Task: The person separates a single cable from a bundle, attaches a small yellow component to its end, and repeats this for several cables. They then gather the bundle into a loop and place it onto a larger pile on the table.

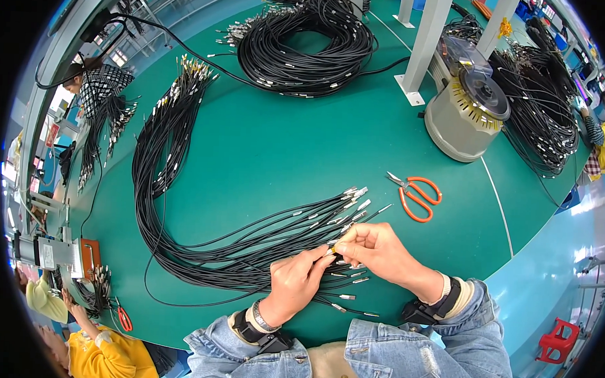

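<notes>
A bundle of black cables (180, 248) with metal connectors at its ends curves across the green table. Over the loose ends on the right of that bundle, my two hands meet. My left hand (293, 278) pinches the end of one black cable between thumb and fingers. Right beside it, fingertips almost touching, my right hand (383, 252) is closed on the tip of the same cable; a small whitish and yellowish part (331, 251) shows between them, its detail hidden by the fingers. Orange-handled cutters (415, 195) lie with handles spread beyond my right hand.
A big coil of black cables (300, 55) rests at the back. At the back right stand a round beige machine (466, 118), grey posts (424, 46) and another cable heap (542, 104). On the left are an orange-and-grey device (80, 258), red-handled cutters (124, 318) and a co-worker in yellow (110, 355).
</notes>
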Available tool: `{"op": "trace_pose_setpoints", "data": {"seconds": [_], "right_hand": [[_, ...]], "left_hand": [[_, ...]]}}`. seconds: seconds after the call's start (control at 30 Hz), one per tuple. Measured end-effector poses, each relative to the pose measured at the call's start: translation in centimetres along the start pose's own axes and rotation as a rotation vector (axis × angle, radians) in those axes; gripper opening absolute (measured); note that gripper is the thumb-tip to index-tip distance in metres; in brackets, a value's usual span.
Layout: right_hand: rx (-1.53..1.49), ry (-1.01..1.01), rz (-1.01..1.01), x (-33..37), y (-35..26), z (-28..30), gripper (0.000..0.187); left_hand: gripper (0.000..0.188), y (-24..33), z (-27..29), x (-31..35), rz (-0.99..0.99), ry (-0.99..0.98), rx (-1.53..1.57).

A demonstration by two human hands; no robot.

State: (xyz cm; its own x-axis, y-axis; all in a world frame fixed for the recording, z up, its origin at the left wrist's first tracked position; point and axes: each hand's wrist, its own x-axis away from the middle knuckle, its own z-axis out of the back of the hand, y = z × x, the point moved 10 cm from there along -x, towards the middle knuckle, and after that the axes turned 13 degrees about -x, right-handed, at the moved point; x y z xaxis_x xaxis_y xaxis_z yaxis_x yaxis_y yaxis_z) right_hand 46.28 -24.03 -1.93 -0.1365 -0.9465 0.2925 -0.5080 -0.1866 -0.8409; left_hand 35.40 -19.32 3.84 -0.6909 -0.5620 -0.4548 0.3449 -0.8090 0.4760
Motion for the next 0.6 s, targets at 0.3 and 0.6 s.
{"op": "trace_pose_setpoints", "data": {"seconds": [0.3, 0.6], "right_hand": [[0.017, -0.005, -0.015, -0.03, 0.06, 0.05, 0.013], [0.018, -0.051, -0.037, 0.05, 0.58, -0.21, 0.016]], "left_hand": [[0.018, -0.61, -0.36, 0.41, 0.035, 0.019, 0.065], [0.019, 0.23, 0.11, 0.05, -0.021, 0.040, 0.052]]}}
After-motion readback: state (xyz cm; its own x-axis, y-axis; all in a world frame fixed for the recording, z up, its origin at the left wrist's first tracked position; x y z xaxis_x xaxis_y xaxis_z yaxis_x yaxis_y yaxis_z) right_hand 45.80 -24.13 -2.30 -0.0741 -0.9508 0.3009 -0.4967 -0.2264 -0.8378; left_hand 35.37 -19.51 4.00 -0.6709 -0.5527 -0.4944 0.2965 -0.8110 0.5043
